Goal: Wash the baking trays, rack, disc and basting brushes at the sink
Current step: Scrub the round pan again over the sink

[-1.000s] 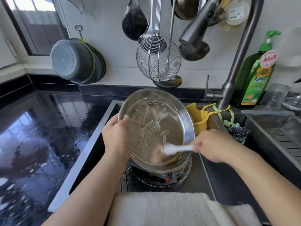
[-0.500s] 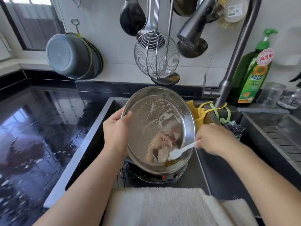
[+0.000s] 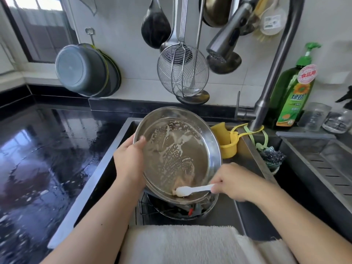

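Observation:
A round steel baking tray [image 3: 171, 141] streaked with soap foam is tilted up over the sink [image 3: 247, 216]. My left hand [image 3: 129, 161] grips its left rim, thumb inside. My right hand [image 3: 236, 181] holds the white handle of a basting brush [image 3: 192, 190] whose head presses on the tray's lower inside edge. Under the tray, down in the sink, lie a wire rack [image 3: 148, 208] and another round tray [image 3: 190, 212], partly hidden.
A wet black counter [image 3: 47, 159] lies to the left, and a white towel [image 3: 181, 244] hangs over the sink's front edge. Faucet [image 3: 272, 73], green soap bottle [image 3: 293, 92], yellow cup [image 3: 226, 143] and scourer [image 3: 272, 157] stand right. Ladles and a wire skimmer [image 3: 182, 73] hang on the wall.
The brush head has slid lower along the tray's bottom edge, and my right hand has dropped with it. My left hand keeps the tray tilted.

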`<state>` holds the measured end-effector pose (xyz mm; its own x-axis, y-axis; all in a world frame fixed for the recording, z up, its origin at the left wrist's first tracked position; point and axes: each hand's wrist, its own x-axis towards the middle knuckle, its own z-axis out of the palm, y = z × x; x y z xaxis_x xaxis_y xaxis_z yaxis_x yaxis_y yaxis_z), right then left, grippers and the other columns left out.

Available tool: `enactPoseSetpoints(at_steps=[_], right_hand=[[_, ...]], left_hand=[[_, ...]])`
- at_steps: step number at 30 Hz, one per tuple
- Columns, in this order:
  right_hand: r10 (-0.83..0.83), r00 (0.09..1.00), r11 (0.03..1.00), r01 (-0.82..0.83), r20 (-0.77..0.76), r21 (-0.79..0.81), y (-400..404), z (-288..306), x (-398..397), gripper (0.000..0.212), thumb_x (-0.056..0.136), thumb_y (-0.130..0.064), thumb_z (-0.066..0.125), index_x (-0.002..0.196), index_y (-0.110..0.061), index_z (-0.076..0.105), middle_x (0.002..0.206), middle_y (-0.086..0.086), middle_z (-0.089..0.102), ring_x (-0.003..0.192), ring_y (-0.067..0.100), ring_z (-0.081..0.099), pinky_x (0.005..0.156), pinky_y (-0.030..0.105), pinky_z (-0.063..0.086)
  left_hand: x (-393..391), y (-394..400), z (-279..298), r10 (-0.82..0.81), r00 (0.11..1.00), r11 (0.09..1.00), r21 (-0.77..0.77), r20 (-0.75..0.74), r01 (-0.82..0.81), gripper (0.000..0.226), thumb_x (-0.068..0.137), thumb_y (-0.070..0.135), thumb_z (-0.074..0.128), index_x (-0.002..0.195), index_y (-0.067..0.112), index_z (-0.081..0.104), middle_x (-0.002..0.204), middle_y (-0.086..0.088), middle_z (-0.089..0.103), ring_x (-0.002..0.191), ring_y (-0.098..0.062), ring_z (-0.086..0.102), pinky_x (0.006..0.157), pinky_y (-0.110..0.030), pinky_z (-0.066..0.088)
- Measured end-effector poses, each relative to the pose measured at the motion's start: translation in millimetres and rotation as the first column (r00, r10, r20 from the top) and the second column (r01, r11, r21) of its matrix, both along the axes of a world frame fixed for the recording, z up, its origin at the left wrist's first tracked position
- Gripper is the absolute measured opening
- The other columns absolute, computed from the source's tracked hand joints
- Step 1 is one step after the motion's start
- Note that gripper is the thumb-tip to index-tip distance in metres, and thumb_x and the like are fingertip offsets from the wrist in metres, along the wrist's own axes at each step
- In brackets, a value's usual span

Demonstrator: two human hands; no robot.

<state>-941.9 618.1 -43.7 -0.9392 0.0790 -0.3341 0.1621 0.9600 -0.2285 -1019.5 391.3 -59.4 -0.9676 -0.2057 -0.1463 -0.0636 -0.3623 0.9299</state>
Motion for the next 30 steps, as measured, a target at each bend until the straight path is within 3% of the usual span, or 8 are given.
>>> enactPoseSetpoints(at_steps=[5,9,14,16,19,23,27,30], right_hand=[[-0.196,0.919,0.974,0.222,-0.341,0.037,19.6,0.3,-17.5,0.023,0.104,-0.032,0.052,0.107,-0.032,0.075,0.079,-0.003,0.059,0.063,0.015,0.054,0.050,0.028,0.034],[-0.163,0.923,0.986,0.159,-0.348,-0.040,2.8,-6.9,-7.0,0.044,0.105,-0.027,0.051,0.144,-0.048,0.049,0.091,-0.009,0.057,0.065,0.010,0.054,0.052,0.029,0.041],[0.019,0.984,0.991,-0.042,-0.178,-0.124,-31.9,-15.9,3.2,0.043,0.108,-0.029,0.043,0.145,-0.050,0.046,0.093,-0.009,0.059,0.057,0.005,0.036,0.048,0.022,0.030],[-0.060,0.971,0.998,0.050,-0.232,-0.049,-22.7,-16.7,-8.7,0.047,0.108,-0.025,0.039,0.150,-0.046,0.043,0.092,-0.007,0.059,0.063,0.011,0.048,0.052,0.027,0.038],[-0.184,0.939,0.976,0.211,-0.292,0.061,-10.5,-10.4,-19.3,0.059,0.104,-0.014,0.030,0.157,-0.040,0.030,0.120,0.004,0.062,0.092,0.024,0.060,0.065,0.035,0.048],[-0.075,0.964,0.989,0.040,-0.256,-0.141,-32.1,-13.1,-7.7,0.047,0.107,-0.027,0.037,0.149,-0.049,0.040,0.082,-0.009,0.050,0.058,0.009,0.039,0.048,0.024,0.029],[-0.233,0.921,0.965,0.258,-0.312,0.040,-1.3,-10.0,-24.7,0.054,0.107,-0.018,0.035,0.154,-0.043,0.035,0.116,0.002,0.063,0.087,0.022,0.058,0.067,0.035,0.047],[-0.162,0.961,0.987,0.158,-0.223,-0.037,-15.3,-14.4,-12.1,0.052,0.107,-0.019,0.038,0.151,-0.046,0.039,0.110,-0.005,0.061,0.067,0.012,0.047,0.053,0.027,0.038]], left_hand=[[-3.1,-1.4,-3.3,0.037,0.998,0.999,0.007,0.056,-0.037,0.021,0.101,0.017,0.061,0.116,0.017,0.076,0.102,-0.011,0.076,0.086,-0.027,0.073,0.066,-0.034,0.061],[-4.1,0.5,-5.5,0.041,0.996,0.999,0.016,0.083,-0.043,0.022,0.102,0.016,0.055,0.114,0.018,0.073,0.109,-0.017,0.074,0.100,-0.039,0.073,0.087,-0.057,0.061],[-1.6,4.7,-7.1,0.059,0.994,0.998,0.031,0.095,-0.062,0.026,0.104,0.013,0.051,0.118,0.019,0.073,0.109,-0.014,0.075,0.095,-0.035,0.074,0.086,-0.056,0.061],[-0.2,6.7,-5.6,0.055,0.994,0.997,0.054,0.095,-0.060,0.026,0.104,0.012,0.051,0.115,0.020,0.074,0.109,-0.014,0.075,0.096,-0.034,0.075,0.087,-0.055,0.061],[6.3,12.1,-1.2,0.017,0.999,0.999,0.040,0.051,-0.019,0.029,0.104,0.013,0.052,0.116,0.022,0.076,0.107,-0.012,0.077,0.101,-0.036,0.074,0.091,-0.055,0.060],[12.4,13.4,1.6,-0.008,0.998,0.999,0.036,0.060,0.006,0.030,0.103,0.010,0.054,0.108,0.024,0.080,0.102,-0.013,0.079,0.098,-0.035,0.075,0.087,-0.052,0.062],[14.6,15.0,4.2,-0.040,0.998,0.999,0.006,0.038,0.040,0.029,0.102,0.011,0.055,0.108,0.022,0.080,0.103,-0.016,0.078,0.098,-0.035,0.075,0.082,-0.050,0.064],[16.8,15.0,5.2,-0.060,0.998,0.998,-0.021,0.015,0.061,0.035,0.100,0.010,0.054,0.104,0.031,0.082,0.099,-0.008,0.079,0.094,-0.032,0.073,0.094,-0.058,0.056]])
